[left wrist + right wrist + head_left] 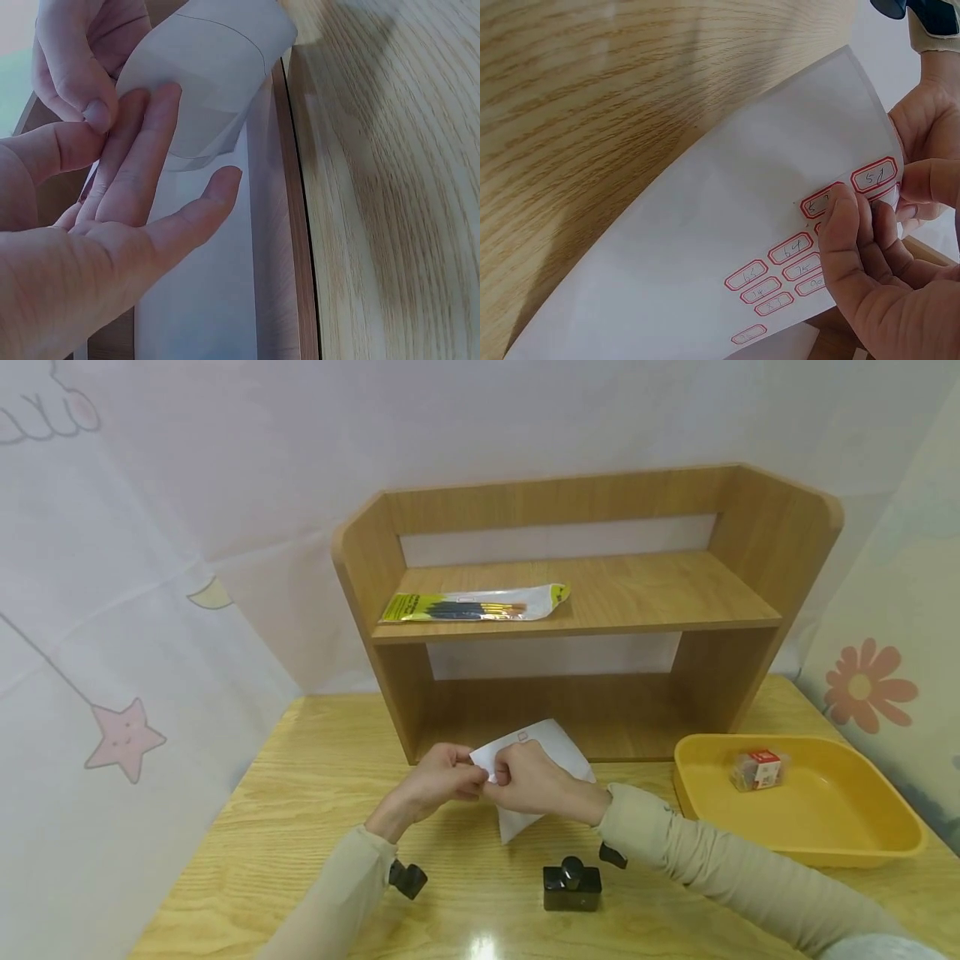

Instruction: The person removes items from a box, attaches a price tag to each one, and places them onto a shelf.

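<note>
A white sheet of stickers (555, 746) is held up between both hands, in front of the wooden shelf. Its red-framed stickers (790, 247) carry handwritten numbers, as the right wrist view shows. My left hand (438, 777) pinches the sheet's left edge. Close beside it, my right hand (536, 781) grips the same edge area with curled fingers, which cover some of the stickers. The two hands almost meet at the sheet's corner. From the left wrist view, the sheet's plain back (210, 75) bends away from the fingertips.
Behind the hands stands a two-tier wooden shelf (585, 593), with a packet of paintbrushes (472, 606) on its upper board. A yellow tray (795, 842) at the right holds a small clear package with a red-and-white label (759, 771). Near the front lies a black block with a knob (572, 889).
</note>
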Demonstrator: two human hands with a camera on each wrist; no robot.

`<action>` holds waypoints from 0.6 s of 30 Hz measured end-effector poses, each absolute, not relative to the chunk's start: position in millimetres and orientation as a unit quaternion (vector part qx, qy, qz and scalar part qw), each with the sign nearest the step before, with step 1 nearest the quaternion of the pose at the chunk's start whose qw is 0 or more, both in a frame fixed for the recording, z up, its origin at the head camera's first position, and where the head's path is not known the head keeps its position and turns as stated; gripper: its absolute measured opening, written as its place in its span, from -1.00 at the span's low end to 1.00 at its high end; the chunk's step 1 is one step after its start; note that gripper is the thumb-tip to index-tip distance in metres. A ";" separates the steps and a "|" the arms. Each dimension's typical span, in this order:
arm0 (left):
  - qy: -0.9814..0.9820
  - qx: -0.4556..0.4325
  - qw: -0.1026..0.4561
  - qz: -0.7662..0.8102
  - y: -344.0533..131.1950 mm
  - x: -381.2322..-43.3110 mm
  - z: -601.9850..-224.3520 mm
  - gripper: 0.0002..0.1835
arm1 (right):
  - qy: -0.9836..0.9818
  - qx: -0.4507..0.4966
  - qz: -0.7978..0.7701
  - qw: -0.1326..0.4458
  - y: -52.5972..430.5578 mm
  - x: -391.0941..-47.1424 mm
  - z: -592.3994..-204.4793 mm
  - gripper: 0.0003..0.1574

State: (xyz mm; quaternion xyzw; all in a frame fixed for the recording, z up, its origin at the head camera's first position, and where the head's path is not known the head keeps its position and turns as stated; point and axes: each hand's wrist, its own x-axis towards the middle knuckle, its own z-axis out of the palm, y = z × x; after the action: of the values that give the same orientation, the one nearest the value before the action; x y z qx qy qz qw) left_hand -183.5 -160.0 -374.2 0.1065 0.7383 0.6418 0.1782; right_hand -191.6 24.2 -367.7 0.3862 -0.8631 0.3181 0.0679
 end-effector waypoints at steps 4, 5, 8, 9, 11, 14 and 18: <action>0.738 0.109 0.175 0.642 -160.2 -183.6 -374.7 -0.92 | -0.865 0.381 0.322 0.062 24.7 -191.8 -366.5 -0.62; 0.738 0.110 0.175 0.642 -160.1 -183.6 -374.8 -0.91 | -0.865 0.378 0.325 0.060 24.8 -191.9 -366.3 -0.62; 0.739 0.114 0.174 0.641 -159.6 -183.8 -375.3 -0.86 | -0.867 0.370 0.328 0.059 24.9 -191.7 -366.6 -0.61; 0.740 0.114 0.173 0.639 -159.4 -183.8 -375.5 -0.85 | -0.866 0.370 0.329 0.062 24.9 -191.0 -366.2 -0.61; 0.744 0.114 0.169 0.636 -159.0 -184.0 -376.0 -0.84 | -0.866 0.372 0.328 0.066 24.2 -189.6 -366.4 -0.62; 0.747 0.110 0.165 0.634 -159.1 -184.7 -377.7 -0.84 | -0.868 0.370 0.326 0.064 23.4 -187.1 -366.0 -0.63; 0.744 0.107 0.164 0.639 -159.5 -185.2 -378.7 -0.85 | -0.872 0.362 0.324 0.062 22.6 -186.1 -366.0 -0.63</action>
State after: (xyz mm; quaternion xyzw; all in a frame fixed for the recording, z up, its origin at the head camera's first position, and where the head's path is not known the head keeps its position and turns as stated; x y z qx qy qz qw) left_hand -185.2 -159.5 -378.7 0.1071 0.7438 0.6390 0.1644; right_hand -186.1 22.6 -366.0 0.3617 -0.8719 0.3243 0.0620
